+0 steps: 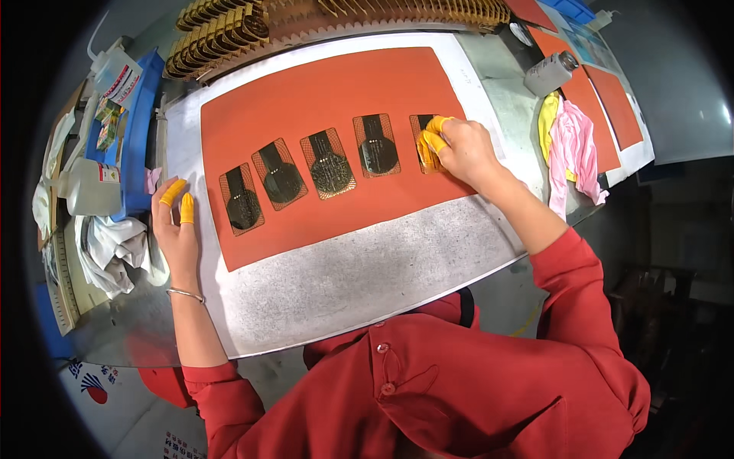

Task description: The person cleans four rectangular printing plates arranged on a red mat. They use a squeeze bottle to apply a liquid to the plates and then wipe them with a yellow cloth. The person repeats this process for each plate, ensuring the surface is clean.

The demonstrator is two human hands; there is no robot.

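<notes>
On an orange-red mat (352, 84) lies a slanting row of thin dark circuit boards with gold mesh borders: a far-left board (243, 206), the board beside it (281, 180), a middle board (330, 168) and another right of centre (376, 149). Over the rightmost board (423, 125), my right hand (462, 149) is closed, its yellow-capped fingertips pinched at the board's right side and partly covering it. My left hand (178, 222), also with yellow finger caps, rests open beside the mat's left edge, fingers apart and holding nothing.
A gold-toned rack (336, 23) of upright boards spans the back. To the left are a blue tray (138, 145), plastic bottle (95, 187) and white cloth (115, 249). At right stand a grey bottle (550, 74) and a pink cloth (573, 145).
</notes>
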